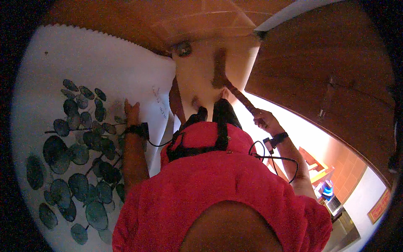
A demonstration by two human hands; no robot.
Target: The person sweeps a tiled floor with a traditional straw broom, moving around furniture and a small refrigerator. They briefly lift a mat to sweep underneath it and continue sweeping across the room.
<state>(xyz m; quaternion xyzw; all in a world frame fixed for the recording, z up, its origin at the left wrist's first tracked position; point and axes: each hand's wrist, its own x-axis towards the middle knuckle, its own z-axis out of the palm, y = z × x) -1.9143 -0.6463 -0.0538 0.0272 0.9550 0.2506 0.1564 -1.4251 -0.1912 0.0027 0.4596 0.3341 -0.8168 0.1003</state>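
Note:
My right hand grips the handle of a long-handled tool. The shaft slants down to the tan floor, meeting a dark, blurred shape that may be a brush head or shadow. On the other side, my left hand is beside the white wall, empty, with fingers apart; whether it touches the wall I cannot tell. Green round-leaf decoration covers the wall around that forearm. My feet stand on the floor between wall and door.
A brown wooden door with a metal handle stands at the right. Past its edge lies a bright room with a wooden frame. A dark round object sits at the floor's far end. Faint writing marks the wall.

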